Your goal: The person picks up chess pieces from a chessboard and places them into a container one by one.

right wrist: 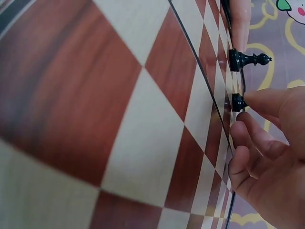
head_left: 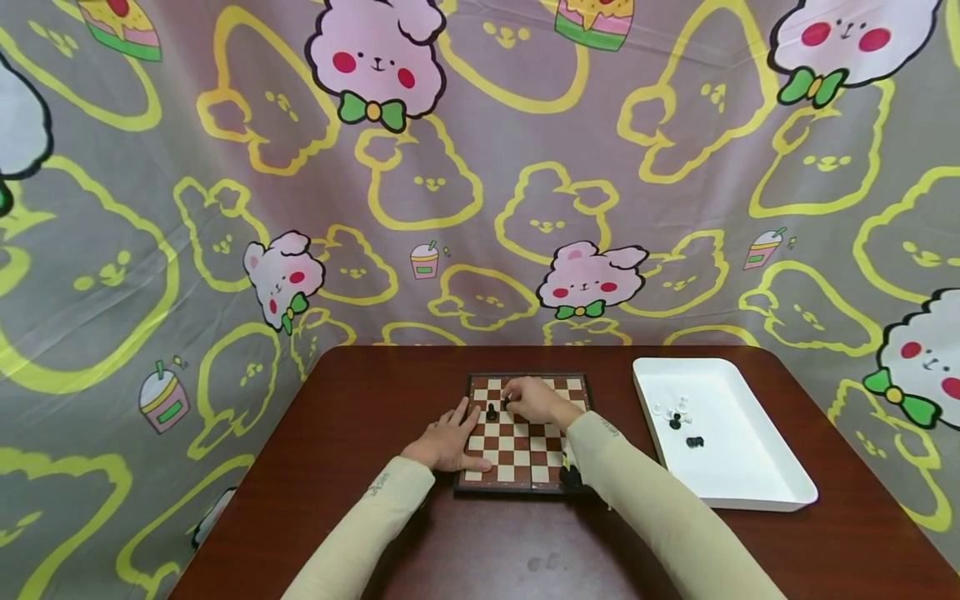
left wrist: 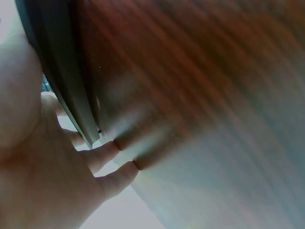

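A chessboard [head_left: 513, 454] with red-brown and cream squares lies on the table. My left hand [head_left: 447, 442] rests along its left edge with the fingers spread; the left wrist view shows the fingertips on the tabletop beside the board's dark side [left wrist: 71, 76]. On the far left part of the board, my right hand [head_left: 536, 400] pinches a black chess piece [right wrist: 237, 102] between thumb and fingers. Its base is down at the squares and its top is hidden by the fingertips. Close to its left stands a black bishop [right wrist: 248, 59], upright.
To the right of the board is a white tray [head_left: 738, 471] with a raised rim. Several white pieces [head_left: 683, 403] and black pieces [head_left: 695, 442] lie in it. The brown table [head_left: 360, 400] meets a patterned cloth [head_left: 480, 200] at the back and sides.
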Motion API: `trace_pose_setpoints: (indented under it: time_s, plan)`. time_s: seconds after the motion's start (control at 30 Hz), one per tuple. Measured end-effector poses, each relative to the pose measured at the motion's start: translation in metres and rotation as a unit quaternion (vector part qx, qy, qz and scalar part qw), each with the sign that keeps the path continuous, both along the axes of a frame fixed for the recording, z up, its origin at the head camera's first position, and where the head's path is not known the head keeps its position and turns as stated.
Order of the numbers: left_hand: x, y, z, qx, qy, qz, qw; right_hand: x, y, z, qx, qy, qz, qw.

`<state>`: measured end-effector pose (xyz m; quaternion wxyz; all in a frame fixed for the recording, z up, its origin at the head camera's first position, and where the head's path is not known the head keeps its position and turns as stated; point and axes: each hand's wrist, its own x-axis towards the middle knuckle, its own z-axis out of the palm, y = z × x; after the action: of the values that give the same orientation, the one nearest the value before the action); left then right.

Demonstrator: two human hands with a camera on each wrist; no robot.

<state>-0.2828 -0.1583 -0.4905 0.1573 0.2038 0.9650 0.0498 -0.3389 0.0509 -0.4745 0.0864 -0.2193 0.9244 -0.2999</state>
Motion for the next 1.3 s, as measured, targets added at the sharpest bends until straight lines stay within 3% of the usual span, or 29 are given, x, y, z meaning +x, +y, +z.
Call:
trace_pose_setpoints:
  time_s: [0.3,0.63,1.3]
  plan:
    - [0.002,0.000,0.002,0.007,-0.004,0.001,1.0000,0.000,-0.003,-0.002,0.002,0.007,-0.002,1.0000]
    - [0.003,0.000,0.004,0.014,0.005,0.005,0.9999,0.010,0.018,0.001,0.002,0.035,0.006,0.9994]
    - [0.001,-0.001,0.002,0.016,0.000,-0.003,0.9999,0.036,0.074,0.034,-0.010,0.040,0.011,0.9991]
